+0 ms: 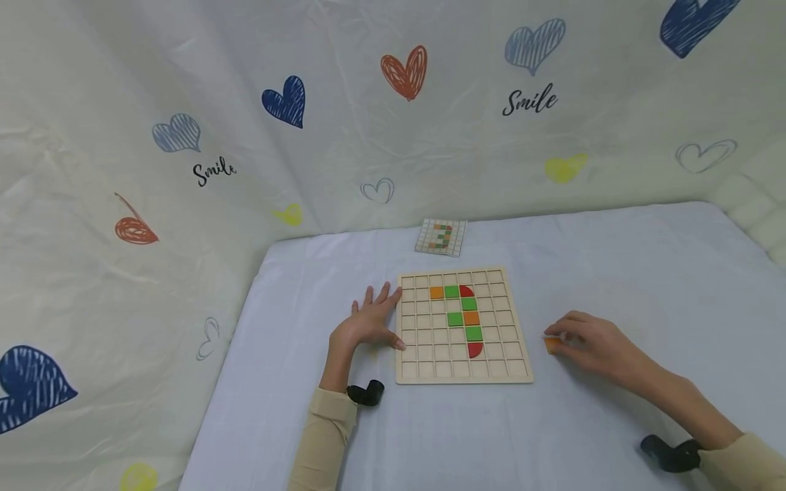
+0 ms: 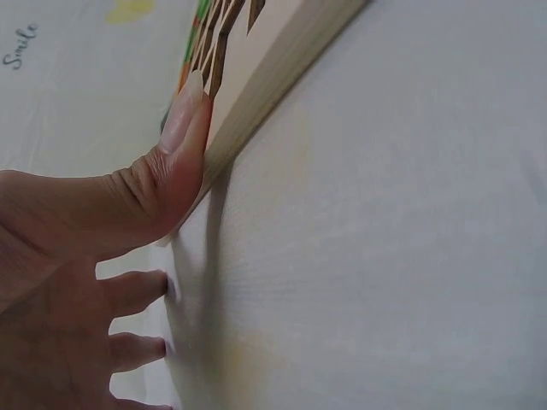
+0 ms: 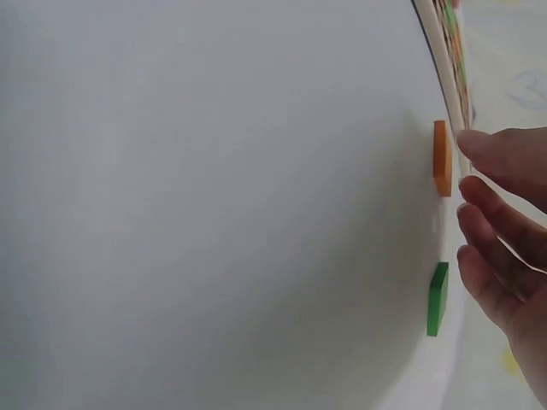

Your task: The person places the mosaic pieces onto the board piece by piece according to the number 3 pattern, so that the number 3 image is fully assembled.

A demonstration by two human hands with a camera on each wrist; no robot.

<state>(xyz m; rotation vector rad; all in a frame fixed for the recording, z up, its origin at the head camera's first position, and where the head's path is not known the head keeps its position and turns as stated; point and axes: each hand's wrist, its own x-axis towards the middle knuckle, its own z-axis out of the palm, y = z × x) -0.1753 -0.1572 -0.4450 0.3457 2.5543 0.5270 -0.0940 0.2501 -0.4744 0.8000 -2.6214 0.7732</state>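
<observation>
A wooden grid board (image 1: 426,375) lies flat on the table, with several orange, green and red tiles set in its cells in a shape like a 3. Spread fingers and thumb of my left hand (image 1: 364,323) touch the board's left edge; the left wrist view shows the thumb (image 2: 184,128) against its side. Off the board's right side, my right hand (image 1: 598,346) hovers by an orange square tile (image 3: 442,159). In the right wrist view its loosely bent fingertips (image 3: 479,201) appear just apart from that tile. A green tile (image 3: 438,299) lies near it, hidden in the head view.
Behind the board lies a small pattern card (image 1: 441,236) printed with a coloured 3 on a grid. White cloth (image 1: 467,436) covers the table. A curtain (image 1: 344,150) with hearts and "Smile" lettering hangs at the back and left. Each wrist carries a black device (image 1: 366,393).
</observation>
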